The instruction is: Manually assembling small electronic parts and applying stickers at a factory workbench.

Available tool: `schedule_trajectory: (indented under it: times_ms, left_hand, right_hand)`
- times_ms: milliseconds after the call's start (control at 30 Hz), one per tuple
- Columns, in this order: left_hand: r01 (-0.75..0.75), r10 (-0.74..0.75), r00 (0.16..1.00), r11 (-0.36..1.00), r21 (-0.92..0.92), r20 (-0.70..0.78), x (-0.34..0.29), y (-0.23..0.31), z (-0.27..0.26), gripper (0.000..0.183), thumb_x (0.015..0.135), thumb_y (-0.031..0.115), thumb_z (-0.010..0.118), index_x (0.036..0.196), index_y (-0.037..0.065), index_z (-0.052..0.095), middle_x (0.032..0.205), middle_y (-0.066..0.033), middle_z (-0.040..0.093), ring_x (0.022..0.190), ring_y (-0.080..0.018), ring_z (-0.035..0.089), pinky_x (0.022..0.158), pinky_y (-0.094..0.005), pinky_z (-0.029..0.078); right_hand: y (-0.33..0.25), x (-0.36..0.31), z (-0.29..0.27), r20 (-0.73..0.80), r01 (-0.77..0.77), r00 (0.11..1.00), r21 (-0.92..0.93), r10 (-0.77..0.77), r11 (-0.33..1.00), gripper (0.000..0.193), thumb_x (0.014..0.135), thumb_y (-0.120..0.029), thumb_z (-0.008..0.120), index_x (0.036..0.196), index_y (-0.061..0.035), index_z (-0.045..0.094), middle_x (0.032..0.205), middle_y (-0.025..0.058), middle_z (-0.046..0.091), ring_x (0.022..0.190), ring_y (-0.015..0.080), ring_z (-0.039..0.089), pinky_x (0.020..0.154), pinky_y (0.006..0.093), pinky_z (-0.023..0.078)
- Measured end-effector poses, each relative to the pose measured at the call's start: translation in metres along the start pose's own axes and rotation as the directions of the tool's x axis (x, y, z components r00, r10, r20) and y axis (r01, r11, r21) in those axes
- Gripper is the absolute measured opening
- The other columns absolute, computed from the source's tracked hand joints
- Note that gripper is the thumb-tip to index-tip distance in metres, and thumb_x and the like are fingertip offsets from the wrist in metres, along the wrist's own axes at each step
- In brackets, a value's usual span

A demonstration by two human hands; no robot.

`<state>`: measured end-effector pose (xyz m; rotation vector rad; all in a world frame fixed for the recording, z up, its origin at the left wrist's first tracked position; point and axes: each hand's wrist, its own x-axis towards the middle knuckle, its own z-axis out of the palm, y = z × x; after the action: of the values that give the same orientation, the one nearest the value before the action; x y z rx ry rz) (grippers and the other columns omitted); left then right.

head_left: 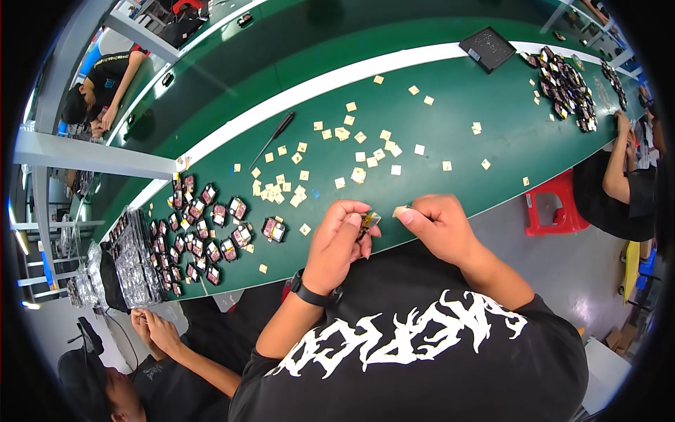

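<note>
Over the near edge of the green table (415, 126), my left hand (332, 239) is closed round a small dark part with yellow on it (368, 221); the fingers hide most of its body. Facing it a short gap away, my right hand (444, 226) pinches a small cream-coloured square (400, 211) between thumb and forefinger. Beyond my hands lie many loose cream squares (358, 175), some overlapping. To the left is a group of small black modules with yellow and white patches (273, 229), the nearest one close to my left hand.
A screwdriver (272, 139) lies toward the back, near the white table border. Stacked clear plastic trays (133, 260) stand at the left end. A black tray (487, 49) and a heap of modules (567, 88) are far right. Other people sit left and right; a red stool (555, 204) stands beside the table.
</note>
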<state>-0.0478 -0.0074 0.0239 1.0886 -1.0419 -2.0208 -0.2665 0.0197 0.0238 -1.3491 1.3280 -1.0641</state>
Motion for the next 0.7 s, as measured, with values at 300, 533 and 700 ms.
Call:
schedule_trajectory:
  times_ms: [300, 533, 700]
  left_hand:
    - [-0.085, 0.098, 0.992, 0.984, 0.154, -0.076, -0.001, -0.013, -0.013, 0.012, 0.103, 0.009, 0.056, 0.113, 0.002, 0.059, 0.083, -0.0076, 0.066, 0.058, -0.0063, 0.054, 0.049, -0.0196, 0.039]
    - [-0.099, 0.105, 0.994, 0.987, 0.13, -0.043, -0.002, -0.011, -0.025, 0.024, 0.102, 0.005, 0.055, 0.125, 0.0, 0.058, 0.086, -0.005, 0.065, 0.063, -0.0069, 0.057, 0.053, -0.0211, 0.043]
    - [-0.158, 0.161, 0.985, 0.986, 0.044, -0.066, -0.003, -0.015, -0.023, 0.029, 0.104, 0.009, 0.052, 0.131, 0.0, 0.057, 0.082, -0.0043, 0.066, 0.064, -0.0046, 0.054, 0.056, -0.0213, 0.044]
  right_hand:
    - [-0.005, 0.005, 0.013, 0.079, -0.087, 0.993, -0.01, 0.087, 0.996, 0.051, 0.099, -0.028, 0.067, 0.062, 0.0013, 0.048, 0.058, 0.0009, 0.041, 0.057, 0.0076, 0.035, 0.049, 0.032, 0.031]
    - [-0.028, 0.002, 0.028, 0.196, -0.187, 0.961, -0.051, 0.193, 0.981, 0.024, 0.104, -0.018, 0.057, 0.092, 0.0015, 0.063, 0.071, 0.0053, 0.06, 0.062, 0.0095, 0.051, 0.058, 0.03, 0.043]
    - [-0.043, 0.006, 0.039, 0.203, -0.456, 0.878, 0.075, 0.434, 0.887, 0.014, 0.103, -0.014, 0.058, 0.1, 0.0003, 0.06, 0.077, 0.003, 0.064, 0.064, 0.0056, 0.053, 0.06, 0.0228, 0.044]
